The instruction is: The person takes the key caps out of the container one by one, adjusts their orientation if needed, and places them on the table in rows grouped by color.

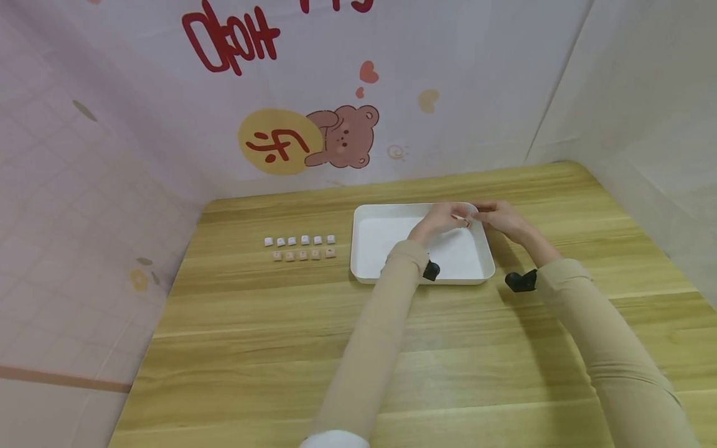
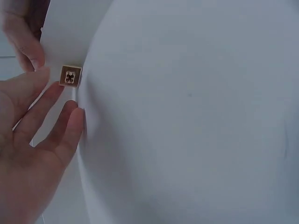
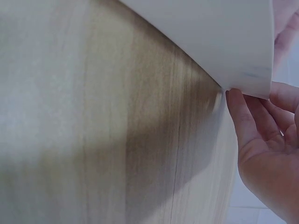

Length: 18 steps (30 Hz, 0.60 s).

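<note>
A white rectangular tray [image 1: 372, 239] rests on the wooden table. My left hand [image 1: 442, 221] reaches inside it toward the far right corner, its fingers loosely bent. In the left wrist view, one keycap [image 2: 70, 76] sits by the tray's wall with its hollow underside and stem showing; a fingertip touches its edge. My right hand [image 1: 506, 224] holds the tray's far right corner from outside. In the right wrist view, the right hand's fingers [image 3: 243, 119] reach from the tray's lower edge to its rim.
Left of the tray, several white keycaps [image 1: 305, 239] form a row. Several pinkish keycaps [image 1: 303, 255] are lined up just in front of them. A printed cloth wall [image 1: 476, 124] rises behind the table [image 1: 252, 348], and more white walls stand at both sides.
</note>
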Available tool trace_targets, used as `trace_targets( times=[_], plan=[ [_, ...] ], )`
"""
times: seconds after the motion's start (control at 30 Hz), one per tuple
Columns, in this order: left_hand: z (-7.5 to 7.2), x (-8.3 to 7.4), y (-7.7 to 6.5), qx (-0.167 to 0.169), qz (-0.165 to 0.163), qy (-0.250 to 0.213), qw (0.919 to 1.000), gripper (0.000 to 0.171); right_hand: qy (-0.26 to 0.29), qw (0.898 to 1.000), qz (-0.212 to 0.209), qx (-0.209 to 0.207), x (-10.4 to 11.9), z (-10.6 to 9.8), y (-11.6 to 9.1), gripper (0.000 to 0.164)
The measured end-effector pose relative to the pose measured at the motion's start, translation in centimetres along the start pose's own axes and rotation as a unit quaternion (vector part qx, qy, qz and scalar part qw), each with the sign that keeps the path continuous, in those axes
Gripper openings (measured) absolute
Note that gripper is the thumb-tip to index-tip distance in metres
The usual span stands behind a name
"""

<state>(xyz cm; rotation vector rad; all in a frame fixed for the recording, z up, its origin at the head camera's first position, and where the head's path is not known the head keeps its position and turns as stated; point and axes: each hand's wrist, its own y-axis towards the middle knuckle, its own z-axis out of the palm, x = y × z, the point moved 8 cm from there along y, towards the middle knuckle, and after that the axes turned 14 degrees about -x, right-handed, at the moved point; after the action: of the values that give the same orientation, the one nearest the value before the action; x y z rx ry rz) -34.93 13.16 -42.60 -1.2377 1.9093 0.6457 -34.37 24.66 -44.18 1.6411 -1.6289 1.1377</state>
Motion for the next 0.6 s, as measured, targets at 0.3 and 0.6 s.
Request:
trace_targets(
  times=[0.3, 0.6],
  plan=[
    [2.0, 0.7, 1.5, 0.051, 0.045, 0.063, 0.9957, 0.020, -0.015, 1.000, -0.006, -0.011, 0.1, 0.0, 0.0, 0.051],
    [2.2, -1.1, -0.1, 0.044, 0.057, 0.102, 0.9922, 0.016, -0.007, 1.000, -0.015, 0.002, 0.3, 0.2, -0.2, 0.052]
  ],
)
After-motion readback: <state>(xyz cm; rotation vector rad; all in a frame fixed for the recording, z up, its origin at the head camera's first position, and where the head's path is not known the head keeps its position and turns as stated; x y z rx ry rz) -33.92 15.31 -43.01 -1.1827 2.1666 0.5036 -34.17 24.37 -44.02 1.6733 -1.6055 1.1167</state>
